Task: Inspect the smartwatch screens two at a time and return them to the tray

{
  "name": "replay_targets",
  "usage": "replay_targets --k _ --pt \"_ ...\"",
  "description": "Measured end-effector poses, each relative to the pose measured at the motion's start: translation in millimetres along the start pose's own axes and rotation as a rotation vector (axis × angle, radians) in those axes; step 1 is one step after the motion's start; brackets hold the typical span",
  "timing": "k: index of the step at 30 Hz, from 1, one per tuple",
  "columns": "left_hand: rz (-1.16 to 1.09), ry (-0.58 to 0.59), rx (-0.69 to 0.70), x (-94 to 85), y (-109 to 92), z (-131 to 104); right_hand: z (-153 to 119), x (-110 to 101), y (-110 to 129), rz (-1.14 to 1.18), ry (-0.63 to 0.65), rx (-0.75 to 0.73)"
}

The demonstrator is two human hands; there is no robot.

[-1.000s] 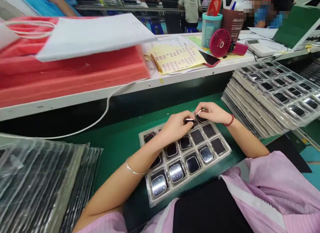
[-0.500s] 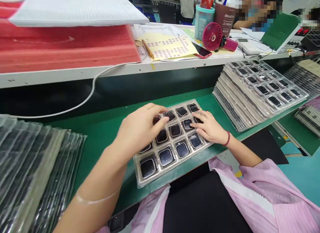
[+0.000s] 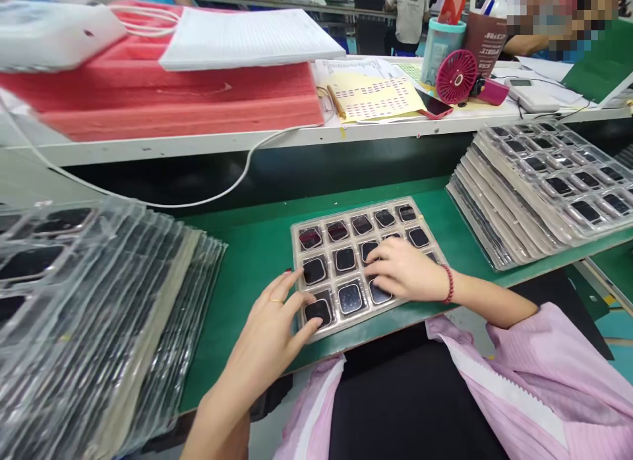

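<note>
One screen [image 3: 317,311] is sitting by my spread left grip [image 3: 277,315] at the near-left corner of the tray [image 3: 295,246]; my right grip [image 3: 408,270] is resting, also spread, over other screens. The tray is lying on the counter [image 3: 247,269]; a dragging touch could be unseating or smudging one.

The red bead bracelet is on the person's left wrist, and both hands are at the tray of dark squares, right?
Not quite: the head view shows the red bead bracelet on the wrist of the right hand, not the left hand. Both hands are at the tray of dark squares.
</note>
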State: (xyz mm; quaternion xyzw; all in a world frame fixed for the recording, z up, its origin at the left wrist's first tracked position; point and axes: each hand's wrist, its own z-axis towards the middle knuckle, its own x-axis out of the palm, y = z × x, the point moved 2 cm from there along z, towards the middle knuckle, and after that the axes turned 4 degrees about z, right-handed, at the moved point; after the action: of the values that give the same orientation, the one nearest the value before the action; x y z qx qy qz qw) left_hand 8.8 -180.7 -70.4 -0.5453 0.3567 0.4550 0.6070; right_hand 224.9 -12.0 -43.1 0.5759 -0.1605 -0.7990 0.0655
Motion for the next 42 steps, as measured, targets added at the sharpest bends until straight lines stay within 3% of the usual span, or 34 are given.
replay_targets --k 3,7,9,13,15,18,20,22,29,34,42 --pt "-0.188 0.028 -0.012 -11.3 -8 10 28 19 30 -0.112 0.205 -0.057" --pt "-0.493 0.022 -0.134 -32.3 -17 49 48 24 45 -0.107 0.285 -0.081" --pt "-0.657 -0.022 -0.156 -42.9 -23 78 51 17 40 0.114 0.332 -0.105" --pt "-0.994 -0.022 -0.157 -56.6 -33 137 58 -8 6 0.948 0.429 -0.004" --pt "-1.108 -0.026 -0.155 -59.3 -33 159 66 -22 -24 1.22 0.295 0.129" --pt "-1.247 -0.048 -0.175 -61.3 -27 178 78 -44 -71 1.3 -0.134 0.312" --pt "-1.355 -0.03 -0.173 -63.2 -23 186 84 -56 -93 1.37 -0.341 0.364" --pt "-1.447 0.017 -0.158 -65.5 -20 189 88 -63 -104 1.491 -0.385 0.354" --pt "-1.504 0.138 -0.098 -61.9 -16 189 89 -59 -101 1.637 -0.193 0.209" --pt "-1.479 0.173 -0.106 -58.9 -11 188 87 -47 -97 1.596 -0.181 0.217" --pt "-1.341 0.125 -0.126 -55.7 -7 193 81 -49 -99 1.548 -0.211 0.298"
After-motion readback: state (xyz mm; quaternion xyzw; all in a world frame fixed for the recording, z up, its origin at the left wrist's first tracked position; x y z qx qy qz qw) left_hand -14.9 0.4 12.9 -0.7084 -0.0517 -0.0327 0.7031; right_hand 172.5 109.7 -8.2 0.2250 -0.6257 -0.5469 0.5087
